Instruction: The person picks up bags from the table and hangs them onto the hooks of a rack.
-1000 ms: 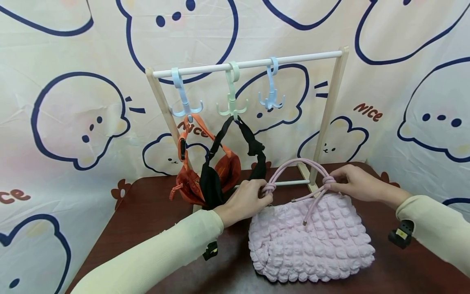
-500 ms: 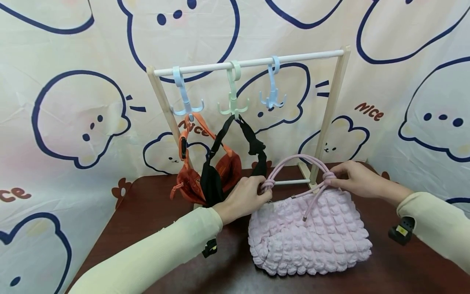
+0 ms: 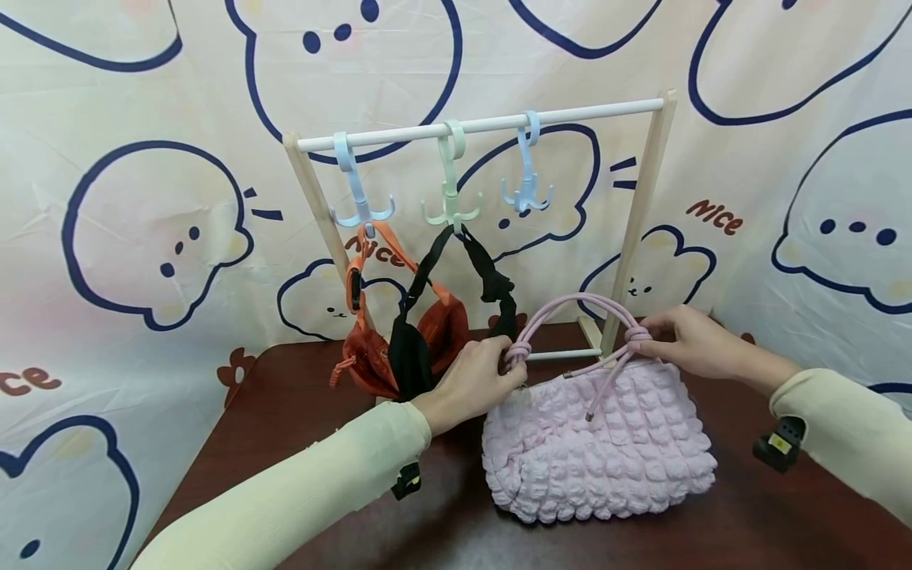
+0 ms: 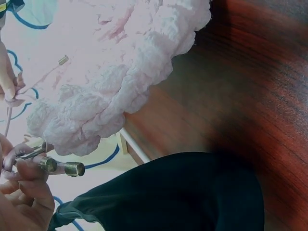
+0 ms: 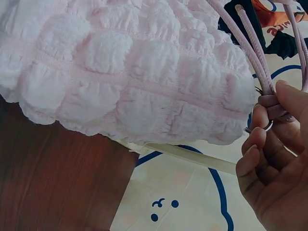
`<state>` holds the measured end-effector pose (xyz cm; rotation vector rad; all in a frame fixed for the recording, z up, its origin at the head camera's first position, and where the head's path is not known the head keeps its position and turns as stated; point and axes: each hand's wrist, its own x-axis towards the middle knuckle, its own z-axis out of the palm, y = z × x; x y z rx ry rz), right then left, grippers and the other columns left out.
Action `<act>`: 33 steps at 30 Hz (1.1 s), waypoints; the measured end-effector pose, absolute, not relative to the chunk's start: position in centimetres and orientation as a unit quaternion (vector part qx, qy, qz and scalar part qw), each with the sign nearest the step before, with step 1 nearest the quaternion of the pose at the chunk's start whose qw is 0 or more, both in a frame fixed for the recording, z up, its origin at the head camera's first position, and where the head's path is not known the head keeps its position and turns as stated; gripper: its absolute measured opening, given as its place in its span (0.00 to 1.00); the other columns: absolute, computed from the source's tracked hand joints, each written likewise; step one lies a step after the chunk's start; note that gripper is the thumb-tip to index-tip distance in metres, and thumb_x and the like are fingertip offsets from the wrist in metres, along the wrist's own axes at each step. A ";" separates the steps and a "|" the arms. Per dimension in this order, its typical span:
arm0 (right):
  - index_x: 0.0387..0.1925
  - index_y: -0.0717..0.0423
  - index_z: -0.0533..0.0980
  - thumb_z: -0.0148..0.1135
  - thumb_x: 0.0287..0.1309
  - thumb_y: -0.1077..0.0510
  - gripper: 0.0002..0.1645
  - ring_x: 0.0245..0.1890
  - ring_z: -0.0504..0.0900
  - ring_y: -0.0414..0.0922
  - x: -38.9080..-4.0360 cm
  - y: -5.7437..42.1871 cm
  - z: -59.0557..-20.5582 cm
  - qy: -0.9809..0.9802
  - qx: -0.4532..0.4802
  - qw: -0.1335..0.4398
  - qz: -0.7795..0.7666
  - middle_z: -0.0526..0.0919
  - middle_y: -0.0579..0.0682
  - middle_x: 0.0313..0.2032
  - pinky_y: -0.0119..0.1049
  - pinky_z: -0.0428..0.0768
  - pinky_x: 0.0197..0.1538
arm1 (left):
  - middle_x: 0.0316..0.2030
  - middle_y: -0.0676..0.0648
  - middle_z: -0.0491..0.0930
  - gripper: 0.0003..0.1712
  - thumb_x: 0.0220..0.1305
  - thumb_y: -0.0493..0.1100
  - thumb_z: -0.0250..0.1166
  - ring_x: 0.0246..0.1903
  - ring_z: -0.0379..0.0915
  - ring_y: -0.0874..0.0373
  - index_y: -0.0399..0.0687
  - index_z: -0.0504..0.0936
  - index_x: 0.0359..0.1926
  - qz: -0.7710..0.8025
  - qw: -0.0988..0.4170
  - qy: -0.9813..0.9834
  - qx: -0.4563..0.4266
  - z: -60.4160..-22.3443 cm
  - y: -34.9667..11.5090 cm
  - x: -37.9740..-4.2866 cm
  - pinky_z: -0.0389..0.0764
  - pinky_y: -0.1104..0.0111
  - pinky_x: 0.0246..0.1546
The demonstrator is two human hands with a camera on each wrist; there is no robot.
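Observation:
A puffy pink handbag (image 3: 598, 443) hangs from its corded handle (image 3: 580, 299) close over the table. My left hand (image 3: 473, 384) grips the handle's left knot. The thumb and fingers of my right hand (image 3: 687, 342) pinch the right knot (image 5: 269, 101), beside a metal ring in the right wrist view. Gold-tipped cord ends (image 4: 74, 169) stick out by my left fingers in the left wrist view. The handle arches up between both hands, and a loose cord end (image 3: 594, 402) dangles over the bag's front.
Behind stands a rack with a white bar (image 3: 492, 124). From it hang two blue hooks (image 3: 527, 190) and a green hook (image 3: 450, 202). An orange bag (image 3: 366, 356) and a black bag (image 3: 408, 356) hang at left. The table (image 3: 285, 443) is dark wood; a printed cloth lies behind.
The pink handbag has risen a little, its bottom edge now higher in the head view. Both hands moved up slightly with it, keeping their hold on the handle. The rack has not moved.

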<state>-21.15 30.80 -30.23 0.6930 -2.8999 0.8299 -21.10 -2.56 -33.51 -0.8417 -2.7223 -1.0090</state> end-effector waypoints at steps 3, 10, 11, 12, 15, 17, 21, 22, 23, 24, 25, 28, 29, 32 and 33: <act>0.34 0.52 0.84 0.66 0.66 0.55 0.06 0.23 0.71 0.33 -21.2 30.7 -30.1 -0.936 0.224 0.026 0.271 0.78 0.43 0.23 0.31 0.71 0.27 | 0.20 0.56 0.68 0.05 0.64 0.43 0.61 0.19 0.64 0.66 0.51 0.74 0.31 -0.332 0.064 -0.900 -0.276 -33.4 -2.6 -21.1 0.65 0.75 0.21; 0.35 0.52 0.85 0.66 0.66 0.57 0.05 0.24 0.71 0.33 -21.4 30.7 -30.2 -0.931 0.234 0.037 0.278 0.79 0.43 0.24 0.31 0.72 0.28 | 0.20 0.56 0.66 0.06 0.66 0.44 0.61 0.19 0.63 0.66 0.51 0.74 0.31 -0.334 0.063 -0.900 -0.272 -33.2 -2.7 -21.2 0.64 0.75 0.22; 0.36 0.52 0.85 0.66 0.66 0.57 0.05 0.24 0.72 0.33 -21.4 30.7 -30.2 -0.931 0.234 0.039 0.278 0.79 0.43 0.25 0.31 0.72 0.28 | 0.20 0.56 0.66 0.06 0.66 0.45 0.61 0.19 0.63 0.66 0.51 0.74 0.31 -0.333 0.062 -0.901 -0.272 -33.2 -2.7 -21.3 0.64 0.75 0.22; 0.36 0.52 0.85 0.66 0.66 0.57 0.04 0.24 0.72 0.33 -21.4 30.7 -30.2 -0.931 0.235 0.040 0.277 0.80 0.43 0.25 0.31 0.72 0.28 | 0.20 0.56 0.66 0.06 0.66 0.45 0.61 0.19 0.63 0.66 0.52 0.74 0.31 -0.333 0.062 -0.901 -0.272 -33.2 -2.7 -21.3 0.64 0.75 0.22; 0.36 0.53 0.85 0.66 0.66 0.57 0.05 0.24 0.72 0.33 -21.4 30.7 -30.2 -0.931 0.233 0.042 0.279 0.80 0.43 0.25 0.31 0.72 0.29 | 0.20 0.56 0.66 0.07 0.66 0.45 0.60 0.19 0.63 0.66 0.52 0.74 0.31 -0.330 0.064 -0.902 -0.270 -33.1 -2.7 -21.3 0.63 0.75 0.22; 0.37 0.53 0.85 0.65 0.66 0.57 0.05 0.24 0.72 0.33 -21.3 30.7 -30.1 -0.930 0.231 0.044 0.281 0.81 0.43 0.26 0.31 0.72 0.29 | 0.20 0.56 0.66 0.07 0.66 0.45 0.60 0.19 0.63 0.66 0.52 0.74 0.31 -0.329 0.066 -0.903 -0.267 -33.1 -2.7 -21.4 0.64 0.75 0.22; 0.37 0.53 0.86 0.65 0.67 0.57 0.06 0.25 0.71 0.33 -21.3 30.6 -30.1 -0.929 0.232 0.050 0.283 0.81 0.44 0.26 0.30 0.71 0.29 | 0.20 0.56 0.67 0.06 0.66 0.45 0.61 0.19 0.64 0.65 0.52 0.75 0.31 -0.331 0.068 -0.903 -0.264 -33.1 -2.7 -21.4 0.64 0.75 0.21; 0.37 0.53 0.86 0.65 0.66 0.57 0.06 0.25 0.72 0.33 -21.3 30.6 -30.1 -0.929 0.231 0.051 0.283 0.81 0.43 0.27 0.30 0.71 0.29 | 0.20 0.56 0.67 0.06 0.66 0.45 0.60 0.19 0.64 0.65 0.52 0.75 0.31 -0.332 0.067 -0.903 -0.264 -33.1 -2.7 -21.4 0.64 0.75 0.21; 0.37 0.53 0.85 0.65 0.66 0.57 0.05 0.25 0.72 0.33 -21.3 30.6 -30.2 -0.930 0.230 0.052 0.283 0.82 0.43 0.27 0.30 0.72 0.29 | 0.20 0.56 0.67 0.06 0.66 0.45 0.60 0.19 0.64 0.65 0.52 0.75 0.32 -0.333 0.066 -0.903 -0.265 -33.1 -2.7 -21.4 0.64 0.75 0.21; 0.37 0.53 0.85 0.65 0.66 0.57 0.05 0.25 0.72 0.33 -21.3 30.6 -30.2 -0.930 0.229 0.051 0.283 0.82 0.44 0.27 0.30 0.72 0.30 | 0.20 0.56 0.67 0.05 0.66 0.45 0.60 0.19 0.64 0.65 0.52 0.75 0.32 -0.333 0.066 -0.902 -0.265 -33.1 -2.7 -21.4 0.64 0.75 0.22; 0.36 0.52 0.85 0.66 0.66 0.57 0.05 0.26 0.72 0.33 -21.3 30.6 -30.2 -0.930 0.227 0.050 0.283 0.82 0.44 0.27 0.30 0.72 0.30 | 0.20 0.56 0.67 0.05 0.66 0.45 0.60 0.19 0.64 0.65 0.52 0.75 0.32 -0.334 0.064 -0.902 -0.265 -33.1 -2.7 -21.4 0.64 0.75 0.22; 0.37 0.52 0.85 0.66 0.66 0.57 0.04 0.26 0.73 0.33 -21.3 30.6 -30.3 -0.931 0.223 0.047 0.284 0.83 0.44 0.29 0.30 0.73 0.31 | 0.20 0.56 0.67 0.05 0.66 0.45 0.60 0.19 0.64 0.65 0.52 0.75 0.33 -0.333 0.064 -0.903 -0.264 -33.2 -2.6 -21.4 0.64 0.74 0.22; 0.37 0.52 0.85 0.66 0.66 0.57 0.04 0.27 0.73 0.33 -21.3 30.6 -30.3 -0.931 0.224 0.047 0.283 0.84 0.45 0.29 0.30 0.73 0.31 | 0.21 0.55 0.67 0.05 0.66 0.45 0.60 0.19 0.64 0.65 0.52 0.75 0.33 -0.334 0.064 -0.903 -0.264 -33.2 -2.6 -21.4 0.64 0.74 0.22; 0.38 0.52 0.85 0.66 0.66 0.58 0.05 0.27 0.73 0.33 -21.2 30.7 -30.3 -0.932 0.224 0.050 0.281 0.84 0.45 0.29 0.30 0.73 0.31 | 0.21 0.55 0.67 0.05 0.67 0.45 0.61 0.19 0.64 0.65 0.52 0.76 0.34 -0.333 0.066 -0.903 -0.264 -33.1 -2.6 -21.4 0.64 0.74 0.21; 0.38 0.52 0.85 0.66 0.66 0.57 0.05 0.27 0.73 0.33 -21.2 30.7 -30.3 -0.932 0.224 0.051 0.280 0.84 0.45 0.30 0.30 0.73 0.32 | 0.20 0.55 0.67 0.05 0.67 0.46 0.61 0.19 0.64 0.65 0.52 0.76 0.34 -0.333 0.066 -0.903 -0.265 -33.1 -2.6 -21.4 0.64 0.74 0.21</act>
